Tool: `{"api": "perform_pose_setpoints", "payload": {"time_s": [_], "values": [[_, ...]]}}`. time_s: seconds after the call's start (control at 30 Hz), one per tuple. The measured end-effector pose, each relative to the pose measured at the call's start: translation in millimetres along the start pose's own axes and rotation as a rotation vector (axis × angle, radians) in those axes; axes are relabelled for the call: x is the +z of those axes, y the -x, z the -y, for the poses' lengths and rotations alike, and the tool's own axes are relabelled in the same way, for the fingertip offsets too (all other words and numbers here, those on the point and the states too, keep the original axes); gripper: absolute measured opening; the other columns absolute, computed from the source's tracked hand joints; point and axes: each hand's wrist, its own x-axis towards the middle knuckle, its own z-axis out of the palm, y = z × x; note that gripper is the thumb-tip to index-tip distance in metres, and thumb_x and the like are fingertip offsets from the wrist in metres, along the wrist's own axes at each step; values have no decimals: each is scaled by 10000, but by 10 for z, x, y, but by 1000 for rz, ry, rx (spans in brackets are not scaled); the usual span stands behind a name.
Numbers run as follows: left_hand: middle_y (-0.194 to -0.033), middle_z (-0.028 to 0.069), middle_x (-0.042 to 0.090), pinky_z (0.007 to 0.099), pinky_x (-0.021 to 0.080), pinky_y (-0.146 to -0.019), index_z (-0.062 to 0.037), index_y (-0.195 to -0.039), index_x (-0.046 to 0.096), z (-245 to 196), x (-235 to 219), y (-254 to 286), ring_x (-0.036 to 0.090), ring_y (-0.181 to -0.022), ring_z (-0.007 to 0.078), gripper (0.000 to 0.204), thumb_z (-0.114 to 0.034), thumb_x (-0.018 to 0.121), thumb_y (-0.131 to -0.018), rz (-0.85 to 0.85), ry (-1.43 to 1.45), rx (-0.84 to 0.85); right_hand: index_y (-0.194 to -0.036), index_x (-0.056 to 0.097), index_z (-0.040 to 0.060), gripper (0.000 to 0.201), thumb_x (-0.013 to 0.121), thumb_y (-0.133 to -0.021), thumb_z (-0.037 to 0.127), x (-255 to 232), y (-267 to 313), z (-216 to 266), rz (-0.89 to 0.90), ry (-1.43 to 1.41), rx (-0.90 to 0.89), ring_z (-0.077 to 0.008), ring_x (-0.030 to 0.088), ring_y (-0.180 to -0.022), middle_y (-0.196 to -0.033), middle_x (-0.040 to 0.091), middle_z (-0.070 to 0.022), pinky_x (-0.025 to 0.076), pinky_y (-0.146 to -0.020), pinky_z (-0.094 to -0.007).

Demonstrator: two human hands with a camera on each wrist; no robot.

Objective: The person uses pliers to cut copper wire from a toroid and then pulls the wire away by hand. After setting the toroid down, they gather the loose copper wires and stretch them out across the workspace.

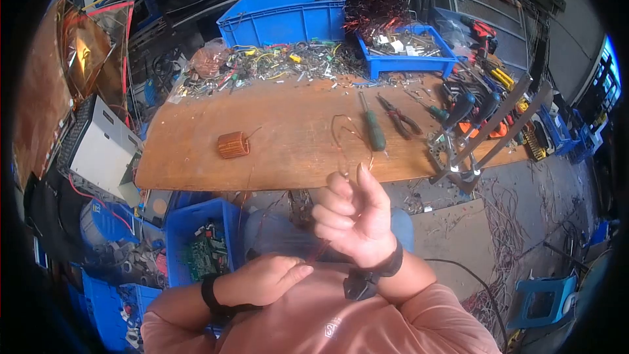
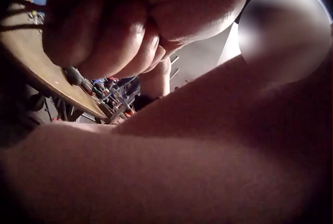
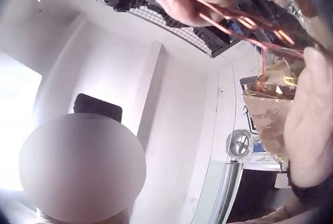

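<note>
My right hand (image 1: 357, 223) is raised before the table's front edge, fingers curled round reddish copper wire (image 1: 342, 136). A thin bent loop of this wire stands up above the fist. Lower down, in front of the shirt, my left hand (image 1: 272, 278) holds the wire with thumb against curled fingers. Strands (image 3: 229, 18) stretch between both hands in the right wrist view. In the left wrist view the curled left hand (image 2: 114, 31) hides most of its grip. A wound copper coil (image 1: 233, 145) lies on the table, a loose end sticking out.
On the wooden table (image 1: 295, 111) lie a green-handled screwdriver (image 1: 374, 130) and pliers (image 1: 398, 117). A metal clamp frame (image 1: 472, 144) stands at right. Scrap bits (image 1: 282, 62) line the back, near a blue bin (image 1: 282, 25) and blue tray (image 1: 411, 64). Another blue bin (image 1: 173, 239) holds circuit boards.
</note>
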Motion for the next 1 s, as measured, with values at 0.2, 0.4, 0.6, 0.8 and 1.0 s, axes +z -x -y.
{"api": "perform_pose_setpoints", "payload": {"time_s": [0.2, 0.4, 0.6, 0.8, 1.0], "values": [[-769, 267, 568, 443, 431, -643, 34, -830, 552, 94, 22, -21, 550, -724, 441, 381, -290, 420, -980, -6, -95, 17, -755, 491, 114, 315, 504, -931, 376, -133, -31, 26, -143, 70, -62, -159, 436, -601, -664, 434, -22, 401, -589, -300], [-845, 240, 626, 468, 464, -713, 13, -881, 618, 295, -162, 323, 595, -807, 418, 343, -296, 478, -930, 93, -265, 61, -1207, 517, 12, 519, 504, -895, 426, -293, -108, 223, -63, -13, -252, -288, 630, -927, -1026, 633, -144, 501, -844, -428], [-923, 234, 634, 442, 482, -758, -36, -1011, 656, 277, -106, 416, 602, -869, 414, 372, -340, 456, -936, 165, -224, -172, -1208, 499, 0, 557, 508, -907, 469, -156, -26, 245, -276, 101, -135, -296, 625, -865, -943, 603, -135, 509, -836, -452], [-812, 233, 622, 443, 472, -688, -13, -877, 642, 318, -61, 364, 598, -772, 416, 330, -311, 502, -901, 98, -246, -47, -1041, 558, 56, 527, 447, -921, 557, -169, 4, 234, -117, 148, -41, -268, 613, -781, -850, 595, -108, 513, -778, -429], [-784, 233, 615, 466, 467, -663, -17, -812, 615, 338, -25, 314, 593, -756, 423, 326, -320, 520, -889, 62, -297, -50, -744, 476, 132, 502, 426, -919, 599, -5, -1, 210, -299, 209, -61, -151, 388, -465, -578, 411, -4, 372, -469, -306]]}}
